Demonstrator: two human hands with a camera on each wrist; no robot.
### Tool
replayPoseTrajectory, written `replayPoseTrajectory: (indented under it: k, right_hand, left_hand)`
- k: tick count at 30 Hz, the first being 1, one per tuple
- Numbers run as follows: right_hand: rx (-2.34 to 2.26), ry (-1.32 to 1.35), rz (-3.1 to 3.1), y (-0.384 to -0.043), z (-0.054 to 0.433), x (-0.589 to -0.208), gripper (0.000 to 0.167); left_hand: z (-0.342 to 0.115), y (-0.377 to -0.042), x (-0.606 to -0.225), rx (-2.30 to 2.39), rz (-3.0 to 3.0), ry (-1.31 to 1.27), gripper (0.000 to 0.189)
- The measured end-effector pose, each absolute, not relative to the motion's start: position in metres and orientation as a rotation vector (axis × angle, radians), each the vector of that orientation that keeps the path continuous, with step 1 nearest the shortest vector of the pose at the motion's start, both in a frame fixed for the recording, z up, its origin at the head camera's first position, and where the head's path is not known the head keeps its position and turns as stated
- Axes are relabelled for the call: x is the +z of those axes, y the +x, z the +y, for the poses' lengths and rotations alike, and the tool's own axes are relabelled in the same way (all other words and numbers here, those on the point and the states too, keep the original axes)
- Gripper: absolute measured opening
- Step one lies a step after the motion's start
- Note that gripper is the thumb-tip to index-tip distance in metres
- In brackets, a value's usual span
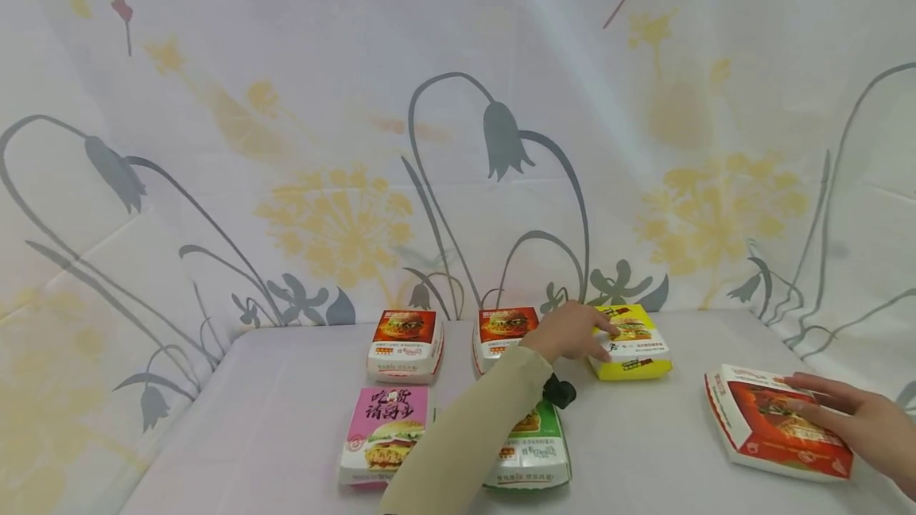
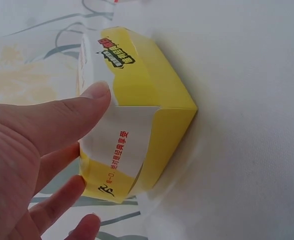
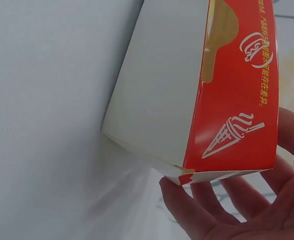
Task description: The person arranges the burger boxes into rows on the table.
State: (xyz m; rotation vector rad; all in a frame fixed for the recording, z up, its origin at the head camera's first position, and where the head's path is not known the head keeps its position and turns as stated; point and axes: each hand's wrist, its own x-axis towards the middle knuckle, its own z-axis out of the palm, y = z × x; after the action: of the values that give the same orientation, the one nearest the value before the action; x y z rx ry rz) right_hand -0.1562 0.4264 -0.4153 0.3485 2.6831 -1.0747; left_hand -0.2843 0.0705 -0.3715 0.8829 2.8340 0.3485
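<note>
My left hand (image 1: 572, 331) rests on a yellow burger box (image 1: 633, 364) in the head view. In the left wrist view its thumb (image 2: 87, 102) touches the upper edge, and the other fingers spread loosely along another side. At the right, my right hand (image 1: 859, 427) lies over one end of a red burger box (image 1: 780, 412) turned at an angle on the table. Its fingers (image 3: 244, 197) reach along the box's end in the right wrist view, fairly straight, with one tip near the corner. Both boxes look closed.
Two red-and-white burger boxes (image 1: 405, 328) (image 1: 504, 328) stand in the back row. In front are a pink box (image 1: 386, 427) and a green box (image 1: 540, 451), the latter partly behind my left sleeve (image 1: 472, 435). A flowered cloth (image 1: 458, 181) hangs behind the table.
</note>
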Motion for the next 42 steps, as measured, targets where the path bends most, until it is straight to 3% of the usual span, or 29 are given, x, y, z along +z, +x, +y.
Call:
replayPoseTrajectory:
  k: [11, 20, 27, 42]
  right_hand:
    - [-0.994, 0.238, 2.755, -0.149, 0.398, -0.414, 0.090]
    - [-0.932, 0.103, 2.860, -0.145, 0.377, -0.411, 0.072]
    - [-0.958, 0.097, 2.869, -0.144, 0.366, -0.413, 0.075]
    - [-0.958, -0.045, 2.939, -0.140, 0.326, -0.414, 0.064]
  left_hand:
    - [0.070, -0.284, -0.372, 0.382, 2.834, 0.882, 0.044]
    - [0.067, -0.282, -0.370, 0.448, 2.810, 0.869, 0.045]
    - [0.068, -0.283, -0.371, 0.453, 2.809, 0.861, 0.045]
    - [0.068, -0.281, -0.370, 0.450, 2.815, 0.892, 0.046]
